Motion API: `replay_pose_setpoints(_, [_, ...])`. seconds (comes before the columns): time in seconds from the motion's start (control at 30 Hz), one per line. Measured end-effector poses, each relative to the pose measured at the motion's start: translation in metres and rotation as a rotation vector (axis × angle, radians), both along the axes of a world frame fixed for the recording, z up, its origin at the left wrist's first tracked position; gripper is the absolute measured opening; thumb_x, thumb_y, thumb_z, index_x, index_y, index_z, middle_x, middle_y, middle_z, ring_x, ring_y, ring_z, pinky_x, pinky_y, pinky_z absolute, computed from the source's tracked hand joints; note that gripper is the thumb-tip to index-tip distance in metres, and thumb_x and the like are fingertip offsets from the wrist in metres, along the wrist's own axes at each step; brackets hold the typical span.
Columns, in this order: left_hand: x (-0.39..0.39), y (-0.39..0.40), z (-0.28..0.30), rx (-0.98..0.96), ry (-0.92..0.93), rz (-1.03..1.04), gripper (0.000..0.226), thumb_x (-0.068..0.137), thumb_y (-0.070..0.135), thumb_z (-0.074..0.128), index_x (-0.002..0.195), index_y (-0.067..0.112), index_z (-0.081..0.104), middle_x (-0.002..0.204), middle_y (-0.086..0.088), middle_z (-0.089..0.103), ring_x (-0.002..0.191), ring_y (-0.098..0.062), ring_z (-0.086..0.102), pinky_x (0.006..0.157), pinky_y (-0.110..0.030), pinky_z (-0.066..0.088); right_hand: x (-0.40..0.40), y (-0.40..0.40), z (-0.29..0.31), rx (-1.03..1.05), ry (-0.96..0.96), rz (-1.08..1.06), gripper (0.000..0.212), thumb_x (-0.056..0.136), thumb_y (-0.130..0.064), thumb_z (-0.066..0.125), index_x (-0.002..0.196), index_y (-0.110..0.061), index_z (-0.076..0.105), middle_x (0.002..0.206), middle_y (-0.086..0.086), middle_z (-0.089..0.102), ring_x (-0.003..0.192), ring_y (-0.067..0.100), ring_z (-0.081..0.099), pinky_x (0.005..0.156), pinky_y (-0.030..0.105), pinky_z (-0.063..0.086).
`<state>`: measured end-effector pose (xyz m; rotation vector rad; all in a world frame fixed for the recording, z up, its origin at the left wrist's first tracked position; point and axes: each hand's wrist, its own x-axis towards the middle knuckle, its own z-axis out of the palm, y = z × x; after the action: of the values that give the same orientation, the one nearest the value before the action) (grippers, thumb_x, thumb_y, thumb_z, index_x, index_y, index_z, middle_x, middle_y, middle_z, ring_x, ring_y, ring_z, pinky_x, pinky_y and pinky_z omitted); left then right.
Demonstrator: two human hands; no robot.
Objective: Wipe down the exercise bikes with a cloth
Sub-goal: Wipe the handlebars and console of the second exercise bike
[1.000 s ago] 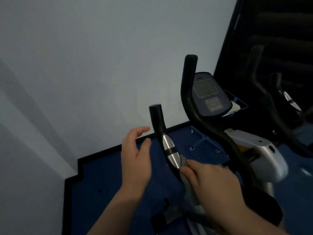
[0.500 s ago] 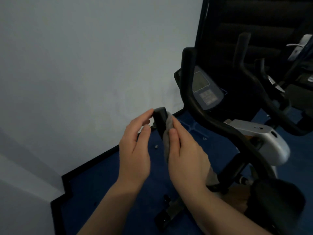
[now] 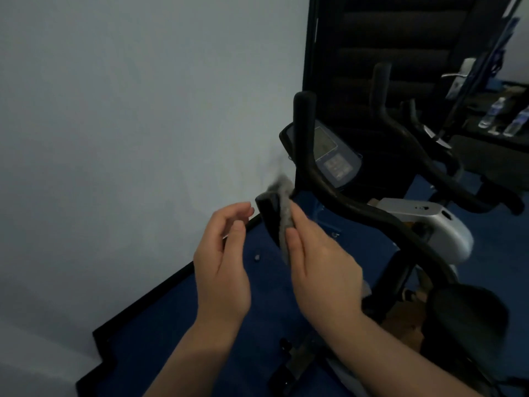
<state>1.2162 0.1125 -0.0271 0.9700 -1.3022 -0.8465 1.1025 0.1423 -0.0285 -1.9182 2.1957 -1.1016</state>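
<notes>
The grey cloth (image 3: 284, 216) is wrapped over the top end of the near black handlebar grip (image 3: 268, 217) of the exercise bike (image 3: 423, 224), its upper edge sticking up blurred above the grip's tip; the right hand (image 3: 320, 262) pinches the cloth against the grip, thumb along the near side and fingers (image 3: 297, 217) folded round the far side, so the hand is closed on cloth and grip together; the left hand (image 3: 221, 262) hovers just beside the grip on its left, fingers loosely curled and parted, holding nothing, its fingertips close to the grip but apart from it. Behind the grip the second handlebar (image 3: 305, 130) rises upright and sweeps down and right in a long black curve; the console (image 3: 329, 156) with its pale screen and keypad sits just behind that bar; the silver-white body housing (image 3: 429, 222) lies below and to the right; the dark saddle (image 3: 469, 313) shows at the lower right. A second bike's dark handlebars (image 3: 429, 156) stand further right; water bottles (image 3: 492, 113) stand on a dark surface at the far right edge. The floor (image 3: 177, 325) is blue with a black border where it meets the pale wall (image 3: 128, 124); a small grey object (image 3: 256, 257) lies on the floor between the two hands, too small to identify.
</notes>
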Motion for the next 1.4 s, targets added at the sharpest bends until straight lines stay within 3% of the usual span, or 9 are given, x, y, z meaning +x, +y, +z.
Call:
replay_pose_setpoints(0.2, [-0.005, -0.012, 0.009, -0.115, -0.069, -0.022, 0.028, 0.092, 0.013, 0.043, 0.112, 0.02, 0.062, 0.111, 0.009, 0.065, 0.11, -0.006, 0.059, 0.09, -0.011, 0.042, 0.016, -0.036, 0.021, 0.034, -0.337, 0.054, 0.037, 0.1, -0.043, 0.021, 0.135, -0.048, 0.032, 0.117, -0.009, 0.064, 0.096, 0.016, 0.062, 0.071, 0.032, 0.04])
replay_pose_setpoints(0.43, [-0.034, -0.006, 0.001, -0.296, -0.301, -0.045, 0.029, 0.095, 0.012, 0.043, 0.121, 0.017, 0.056, 0.139, 0.002, 0.047, 0.136, -0.014, 0.038, 0.113, -0.028, 0.028, 0.004, 0.009, -0.018, -0.036, 0.148, -0.058, 0.045, 0.099, -0.035, 0.037, 0.143, -0.024, 0.034, 0.113, -0.006, 0.061, 0.072, 0.016, 0.058, 0.05, 0.033, 0.049])
replay_pose_setpoints(0.57, [-0.052, 0.005, -0.011, -0.358, -0.487, -0.09, 0.029, 0.095, 0.011, 0.042, 0.118, 0.013, 0.06, 0.139, 0.0, 0.05, 0.141, -0.019, 0.034, 0.119, -0.047, 0.011, -0.024, 0.041, -0.033, 0.031, 0.055, 0.066, 0.044, 0.1, -0.033, 0.029, 0.14, -0.019, 0.04, 0.111, 0.0, 0.061, 0.079, 0.018, 0.058, 0.065, 0.036, 0.05])
replay_pose_setpoints(0.7, [-0.057, 0.017, -0.025, -0.286, -0.705, -0.072, 0.036, 0.096, 0.024, 0.033, 0.119, 0.019, 0.06, 0.141, 0.003, 0.049, 0.143, -0.012, 0.026, 0.121, -0.038, -0.005, -0.049, 0.071, -0.048, 0.054, 0.057, 0.072, 0.045, 0.099, -0.03, 0.032, 0.141, -0.016, 0.04, 0.118, -0.001, 0.059, 0.107, 0.015, 0.052, 0.098, 0.033, 0.039])
replay_pose_setpoints(0.83, [-0.061, 0.02, -0.033, -0.281, -0.872, -0.025, 0.042, 0.097, 0.023, 0.026, 0.122, 0.017, 0.06, 0.146, -0.003, 0.046, 0.144, -0.018, 0.022, 0.119, -0.042, -0.002, -0.059, 0.062, -0.05, 0.015, -0.264, -0.114, 0.044, 0.101, -0.031, 0.029, 0.142, -0.019, 0.036, 0.148, -0.005, 0.034, 0.139, 0.002, 0.015, 0.118, 0.024, 0.01])
replay_pose_setpoints(1.1, [-0.06, 0.019, -0.035, -0.293, -0.906, -0.029, 0.042, 0.096, 0.022, 0.026, 0.12, 0.017, 0.061, 0.143, -0.004, 0.047, 0.143, -0.023, 0.023, 0.118, -0.048, 0.001, -0.03, 0.061, -0.048, 0.017, -0.891, -0.303, 0.066, 0.098, -0.043, 0.031, 0.147, -0.033, -0.012, 0.153, -0.024, -0.02, 0.128, -0.023, -0.018, 0.09, -0.01, -0.006])
replay_pose_setpoints(1.17, [-0.06, 0.019, -0.035, -0.298, -0.886, -0.042, 0.041, 0.097, 0.022, 0.027, 0.119, 0.018, 0.06, 0.143, -0.004, 0.048, 0.143, -0.022, 0.023, 0.117, -0.045, -0.002, -0.035, 0.051, -0.048, 0.026, -0.922, -0.351, 0.068, 0.099, -0.035, 0.035, 0.148, -0.024, -0.011, 0.158, -0.01, -0.013, 0.136, -0.008, -0.007, 0.095, -0.006, -0.002])
replay_pose_setpoints(1.27, [-0.056, 0.017, -0.035, -0.307, -0.866, -0.089, 0.041, 0.097, 0.026, 0.025, 0.121, 0.02, 0.059, 0.143, -0.001, 0.047, 0.144, -0.019, 0.02, 0.117, -0.037, -0.009, -0.052, 0.03, -0.038, -0.033, -0.978, -0.477, 0.06, 0.099, -0.026, 0.04, 0.149, -0.012, 0.008, 0.154, 0.01, 0.022, 0.137, 0.019, 0.029, 0.109, 0.023, 0.026])
replay_pose_setpoints(1.4, [-0.042, 0.014, -0.035, -0.362, -0.928, -0.182, 0.042, 0.099, 0.03, 0.023, 0.123, 0.02, 0.056, 0.141, 0.002, 0.048, 0.143, -0.015, 0.022, 0.118, -0.034, -0.012, -0.044, 0.029, -0.042, -0.102, -1.139, -0.61, 0.04, 0.097, -0.029, 0.045, 0.134, -0.013, 0.037, 0.123, 0.008, 0.056, 0.105, 0.016, 0.056, 0.083, 0.02, 0.041])
